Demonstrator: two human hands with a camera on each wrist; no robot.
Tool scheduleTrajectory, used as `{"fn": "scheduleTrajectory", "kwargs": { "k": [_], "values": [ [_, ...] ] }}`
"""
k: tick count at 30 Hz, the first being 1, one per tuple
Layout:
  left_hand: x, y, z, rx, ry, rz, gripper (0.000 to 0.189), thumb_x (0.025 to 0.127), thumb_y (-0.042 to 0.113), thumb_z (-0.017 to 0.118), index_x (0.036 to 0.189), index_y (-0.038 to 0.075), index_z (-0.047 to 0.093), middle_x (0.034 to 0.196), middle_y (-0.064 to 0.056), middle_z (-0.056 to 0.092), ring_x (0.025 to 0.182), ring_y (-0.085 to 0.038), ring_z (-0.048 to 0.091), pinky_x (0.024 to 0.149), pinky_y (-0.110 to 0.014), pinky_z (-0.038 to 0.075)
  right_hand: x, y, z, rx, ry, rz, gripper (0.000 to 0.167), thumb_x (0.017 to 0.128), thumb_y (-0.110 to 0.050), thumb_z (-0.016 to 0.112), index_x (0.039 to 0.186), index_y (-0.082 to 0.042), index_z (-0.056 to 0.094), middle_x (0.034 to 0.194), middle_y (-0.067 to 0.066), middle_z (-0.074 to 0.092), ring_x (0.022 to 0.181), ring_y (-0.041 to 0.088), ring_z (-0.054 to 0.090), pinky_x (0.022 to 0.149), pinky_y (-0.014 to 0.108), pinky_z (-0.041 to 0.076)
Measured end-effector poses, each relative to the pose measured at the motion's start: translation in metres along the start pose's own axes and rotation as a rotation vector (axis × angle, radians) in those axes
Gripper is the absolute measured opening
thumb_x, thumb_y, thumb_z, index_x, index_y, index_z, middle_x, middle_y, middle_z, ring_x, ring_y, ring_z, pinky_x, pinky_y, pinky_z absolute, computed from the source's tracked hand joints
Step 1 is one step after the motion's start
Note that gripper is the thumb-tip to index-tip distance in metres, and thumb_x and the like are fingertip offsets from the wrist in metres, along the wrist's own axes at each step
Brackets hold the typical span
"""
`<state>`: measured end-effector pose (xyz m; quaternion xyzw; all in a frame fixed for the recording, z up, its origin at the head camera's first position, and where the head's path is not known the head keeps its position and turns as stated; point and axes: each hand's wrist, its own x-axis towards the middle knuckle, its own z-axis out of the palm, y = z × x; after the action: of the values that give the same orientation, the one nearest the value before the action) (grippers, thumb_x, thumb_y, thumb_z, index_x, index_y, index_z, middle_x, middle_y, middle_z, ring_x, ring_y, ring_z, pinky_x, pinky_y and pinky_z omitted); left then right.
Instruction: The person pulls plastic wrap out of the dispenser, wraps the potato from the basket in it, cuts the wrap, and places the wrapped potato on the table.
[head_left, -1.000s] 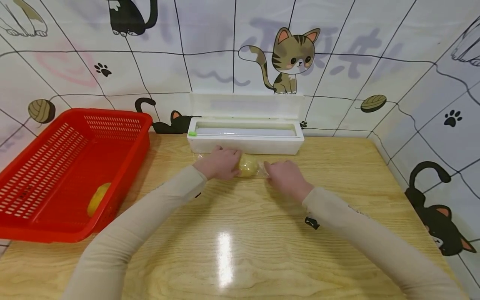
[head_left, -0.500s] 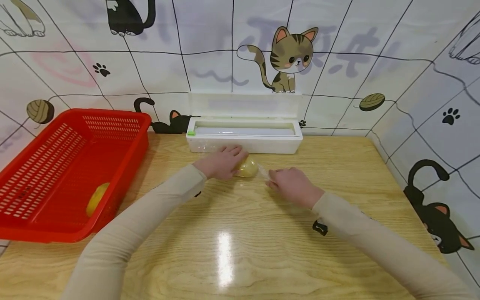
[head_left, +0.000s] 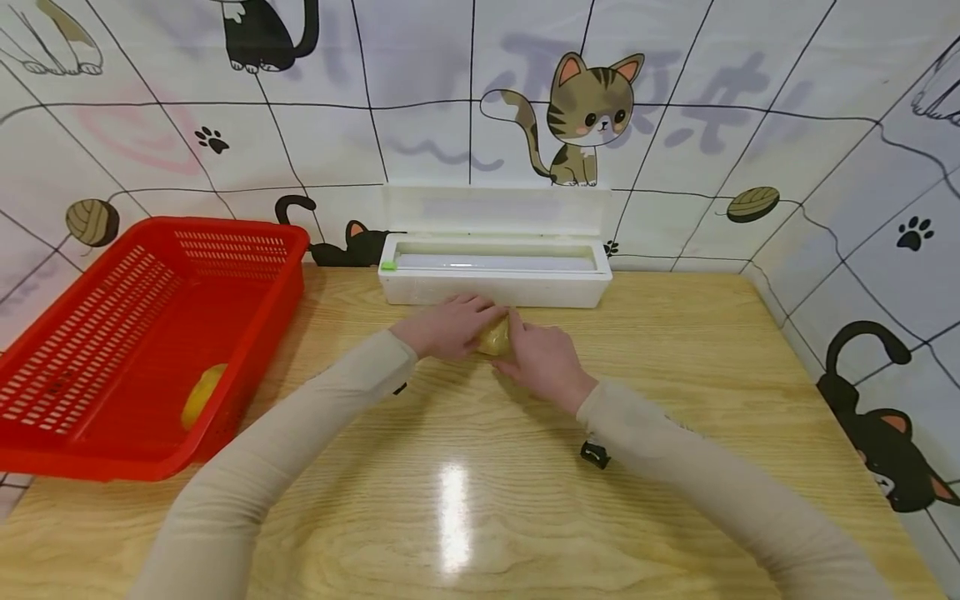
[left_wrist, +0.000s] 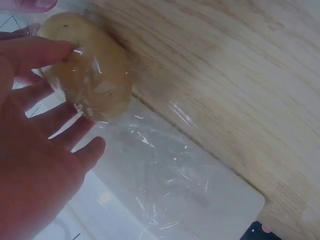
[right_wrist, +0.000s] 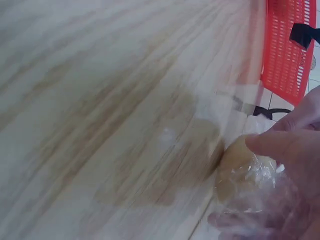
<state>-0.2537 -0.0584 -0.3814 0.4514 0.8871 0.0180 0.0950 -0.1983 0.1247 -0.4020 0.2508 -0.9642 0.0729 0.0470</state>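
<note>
A yellowish potato [left_wrist: 92, 75] in clear plastic wrap [left_wrist: 165, 175] lies on the table between both hands, in front of the white wrap box [head_left: 495, 289]. My left hand [head_left: 453, 327] holds its left end, with the thumb on the near side and the fingers behind, as the left wrist view shows. Loose film stretches from the potato across the box's front. At the right end, my right hand [head_left: 545, 358] grips the potato, its thumb pressed on the film and its blurred fingers on the other side. In the head view the hands hide most of the potato.
A red plastic basket [head_left: 288, 292] stands at the left with a yellow, rounded item [head_left: 202, 396] inside. The wrap box's lid [head_left: 495, 208] is raised against the cat-patterned backdrop, and a roll [head_left: 495, 262] lies inside. The wooden table [head_left: 360, 500] extends towards the front.
My right hand first drew the twisted film end out to the right, then came back left against the potato. My left hand moved slightly right over the potato and stayed there.
</note>
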Motion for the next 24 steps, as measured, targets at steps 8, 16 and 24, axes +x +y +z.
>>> {"fn": "scheduleTrajectory", "kwargs": {
  "k": [8, 16, 24],
  "values": [
    [0.006, -0.003, -0.007, -0.032, -0.044, -0.028, 0.056, 0.093, 0.006, 0.056, 0.145, 0.001, 0.037, 0.134, -0.018, 0.051, 0.126, -0.034, 0.044, 0.107, -0.042, 0.031, -0.011, 0.002, -0.002, -0.190, 0.101, -0.081, 0.043, 0.088, -0.008, 0.068, 0.127, 0.006, 0.055, 0.104, 0.016, 0.069, 0.074, 0.026, 0.067, 0.061, 0.040, 0.053],
    [0.008, -0.002, -0.009, -0.082, -0.098, -0.012, 0.053, 0.097, 0.004, 0.047, 0.148, 0.007, 0.034, 0.140, -0.020, 0.044, 0.130, -0.035, 0.039, 0.108, -0.043, 0.031, -0.031, 0.007, -0.011, -0.253, -0.014, -0.091, 0.044, 0.091, -0.009, 0.065, 0.132, 0.002, 0.053, 0.095, 0.012, 0.070, 0.066, 0.023, 0.065, 0.069, 0.040, 0.052],
    [0.003, 0.006, -0.004, -0.096, -0.124, -0.075, 0.059, 0.101, 0.019, 0.039, 0.155, 0.013, 0.016, 0.159, -0.017, 0.002, 0.145, -0.030, 0.001, 0.114, -0.046, 0.008, -0.021, 0.016, -0.024, 0.178, -0.103, 0.137, 0.046, 0.089, -0.039, 0.065, 0.101, 0.005, 0.065, 0.075, 0.011, 0.065, 0.066, 0.026, 0.063, 0.055, 0.040, 0.051]
  ]
}}
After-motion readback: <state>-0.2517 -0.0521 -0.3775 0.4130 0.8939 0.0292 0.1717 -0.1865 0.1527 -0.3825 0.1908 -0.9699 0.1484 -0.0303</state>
